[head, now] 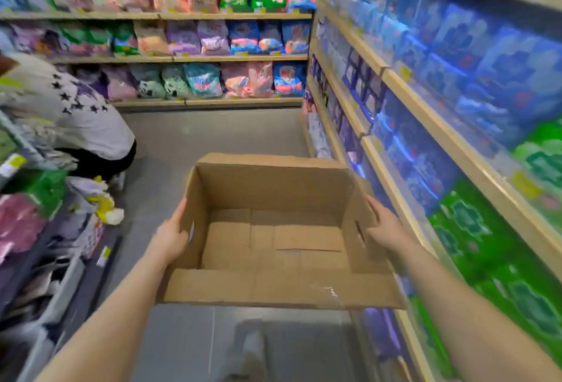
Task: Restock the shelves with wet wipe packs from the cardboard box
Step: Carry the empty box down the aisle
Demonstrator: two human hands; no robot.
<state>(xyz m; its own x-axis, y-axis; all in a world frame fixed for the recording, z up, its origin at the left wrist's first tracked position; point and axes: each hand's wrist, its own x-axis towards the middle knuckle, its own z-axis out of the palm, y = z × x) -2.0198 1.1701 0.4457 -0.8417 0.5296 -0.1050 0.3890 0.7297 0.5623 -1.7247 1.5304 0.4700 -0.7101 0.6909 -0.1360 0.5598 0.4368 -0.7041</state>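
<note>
An open cardboard box (273,193) hangs in the air in front of me, its flaps spread and its inside bare, with no packs showing. My left hand (171,234) grips its left wall and my right hand (386,226) grips its right wall. Wooden shelves on the right (404,90) are packed with blue wet wipe packs (456,56) and, nearer me, green packs (498,248). The picture is blurred.
Another person (60,117) crouches at the left by a low rack of pink, green and white packs (27,217). A far shelf wall (213,58) holds colourful bags. Grey floor (213,135) runs between the shelves. My foot (252,348) shows below the box.
</note>
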